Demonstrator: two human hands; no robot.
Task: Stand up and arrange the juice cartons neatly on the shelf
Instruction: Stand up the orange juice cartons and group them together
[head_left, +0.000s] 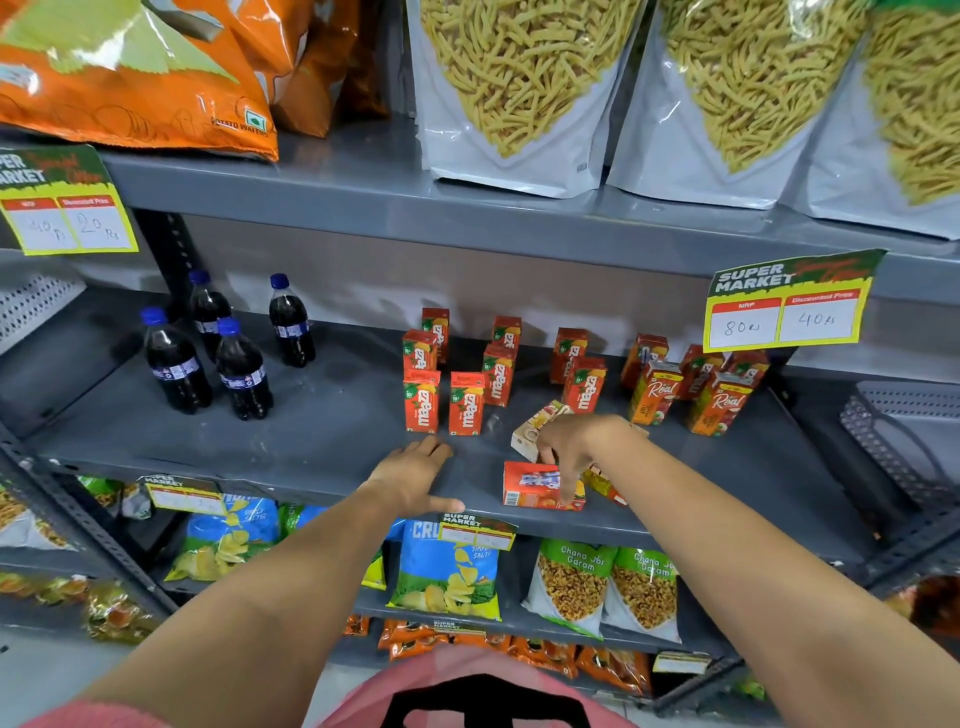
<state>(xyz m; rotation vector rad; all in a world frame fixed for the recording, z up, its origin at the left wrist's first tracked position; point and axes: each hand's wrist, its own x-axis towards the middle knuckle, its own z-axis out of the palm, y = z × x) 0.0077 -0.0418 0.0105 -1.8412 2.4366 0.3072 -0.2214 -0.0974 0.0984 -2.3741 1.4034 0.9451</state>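
Several orange juice cartons stand upright on the grey shelf, among them a front pair and two taller cartons at the right. One orange carton lies flat near the shelf's front edge. My right hand rests on it, fingers curled over its right end. A pale carton lies tilted just behind that hand, and another fallen carton shows partly under my wrist. My left hand lies flat and open on the shelf, left of the lying carton, holding nothing.
Several dark cola bottles stand at the shelf's left. A yellow price tag hangs from the shelf above, which carries snack bags. Chip and snack packets fill the shelf below. A grey mesh basket sits at the right.
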